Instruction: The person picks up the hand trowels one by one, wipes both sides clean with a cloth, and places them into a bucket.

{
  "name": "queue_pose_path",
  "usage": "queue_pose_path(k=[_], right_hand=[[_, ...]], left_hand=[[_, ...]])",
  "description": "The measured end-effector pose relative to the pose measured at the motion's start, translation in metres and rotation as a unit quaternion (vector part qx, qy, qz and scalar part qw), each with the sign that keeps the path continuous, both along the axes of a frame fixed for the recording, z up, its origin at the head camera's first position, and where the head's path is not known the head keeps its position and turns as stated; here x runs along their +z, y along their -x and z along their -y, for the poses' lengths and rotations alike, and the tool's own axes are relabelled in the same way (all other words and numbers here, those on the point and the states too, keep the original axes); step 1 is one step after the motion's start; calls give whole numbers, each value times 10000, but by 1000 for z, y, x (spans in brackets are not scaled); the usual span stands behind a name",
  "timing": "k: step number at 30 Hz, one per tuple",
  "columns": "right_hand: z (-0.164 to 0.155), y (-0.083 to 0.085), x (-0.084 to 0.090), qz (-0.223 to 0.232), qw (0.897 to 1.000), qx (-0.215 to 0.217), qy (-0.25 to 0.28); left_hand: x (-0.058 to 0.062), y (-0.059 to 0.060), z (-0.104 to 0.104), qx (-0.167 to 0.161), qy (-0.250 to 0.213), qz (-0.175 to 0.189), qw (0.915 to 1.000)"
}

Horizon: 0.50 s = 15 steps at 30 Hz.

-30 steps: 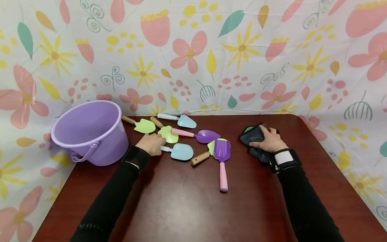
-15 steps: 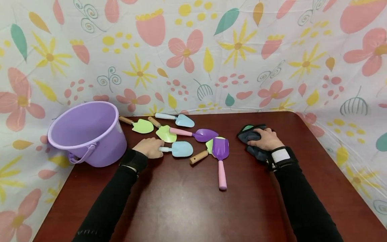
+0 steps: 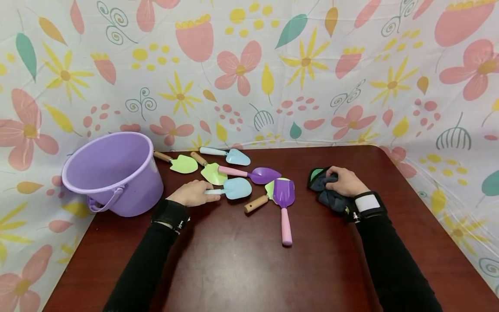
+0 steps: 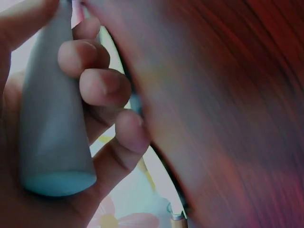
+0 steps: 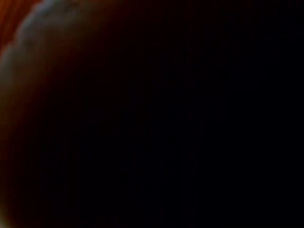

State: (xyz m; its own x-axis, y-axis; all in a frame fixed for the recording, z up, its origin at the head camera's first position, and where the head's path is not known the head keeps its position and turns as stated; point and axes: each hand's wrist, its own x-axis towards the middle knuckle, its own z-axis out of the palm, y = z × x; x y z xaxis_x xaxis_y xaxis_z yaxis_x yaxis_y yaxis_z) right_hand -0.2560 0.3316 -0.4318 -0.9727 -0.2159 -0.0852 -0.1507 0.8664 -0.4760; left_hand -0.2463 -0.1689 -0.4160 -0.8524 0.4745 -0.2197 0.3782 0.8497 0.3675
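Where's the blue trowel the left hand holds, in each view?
Head: trowel slightly left of and below centre, handle in the left hand.
Left wrist: only its handle is clear, at left, butt toward the bottom.
Right wrist: not visible; picture mostly dark.
Shared landmark: left hand, in head and left wrist; not visible in right wrist.
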Motion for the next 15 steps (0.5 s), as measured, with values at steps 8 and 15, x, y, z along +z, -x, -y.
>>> queue_pose_path(k=[8,15], right_hand=[[-1,-11,21,-765,9947,-319,608],[6,-21,56,-1732,9740,-515,1363]], left_hand=[[12,-9,-5,122,-773,-144,9968],[12,-9,-15,217,-1807,-205,9831]])
